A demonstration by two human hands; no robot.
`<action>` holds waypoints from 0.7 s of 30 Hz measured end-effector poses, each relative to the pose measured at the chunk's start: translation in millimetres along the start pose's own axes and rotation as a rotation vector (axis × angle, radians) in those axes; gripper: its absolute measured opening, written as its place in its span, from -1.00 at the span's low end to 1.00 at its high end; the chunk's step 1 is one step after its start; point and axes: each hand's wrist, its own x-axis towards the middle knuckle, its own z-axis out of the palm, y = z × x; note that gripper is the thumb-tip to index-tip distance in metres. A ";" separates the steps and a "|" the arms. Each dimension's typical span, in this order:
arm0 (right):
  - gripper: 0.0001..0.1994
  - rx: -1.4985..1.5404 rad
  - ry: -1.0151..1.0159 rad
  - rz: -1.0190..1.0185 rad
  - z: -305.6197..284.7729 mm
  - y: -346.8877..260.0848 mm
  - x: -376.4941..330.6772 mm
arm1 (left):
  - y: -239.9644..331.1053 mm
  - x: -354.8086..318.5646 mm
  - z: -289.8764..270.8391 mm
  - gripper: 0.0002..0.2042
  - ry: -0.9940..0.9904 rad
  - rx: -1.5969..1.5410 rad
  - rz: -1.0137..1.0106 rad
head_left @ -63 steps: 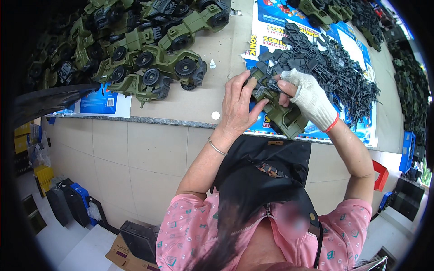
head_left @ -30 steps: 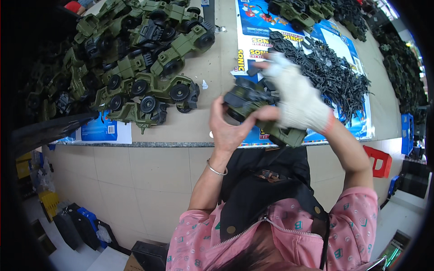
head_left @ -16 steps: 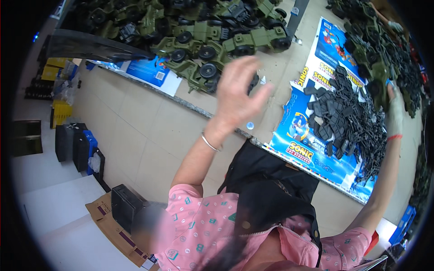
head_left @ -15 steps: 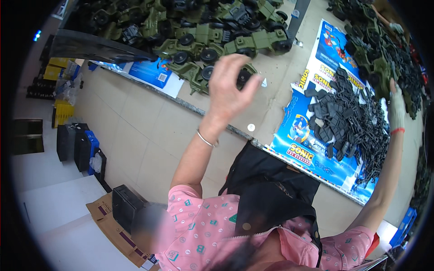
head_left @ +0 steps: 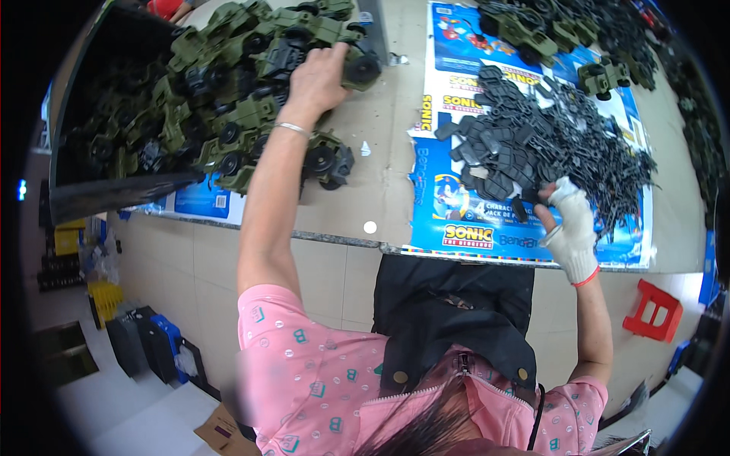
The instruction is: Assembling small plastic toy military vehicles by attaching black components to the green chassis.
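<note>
Toy trucks [head_left: 228, 114], olive green, lie heaped on the far left of the table [head_left: 380, 205], where the left hand [head_left: 315, 80] grips one by its wheel end. The gloved right hand [head_left: 570, 228] pinches a small black part [head_left: 521, 209] at the near edge of the black parts pile [head_left: 563, 137].

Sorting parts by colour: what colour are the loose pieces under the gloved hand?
Dark grey plastic pieces, clearest in the head view.

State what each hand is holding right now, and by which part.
The left hand rests on a green toy truck, near its black wheel. The gloved right hand pinches a small black plastic part by its end.
</note>
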 end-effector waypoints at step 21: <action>-0.86 -0.383 -0.209 -0.312 36.7 -56.8 113.3 | 136.6 -167.9 37.0 -0.08 -0.244 -1.888 -0.545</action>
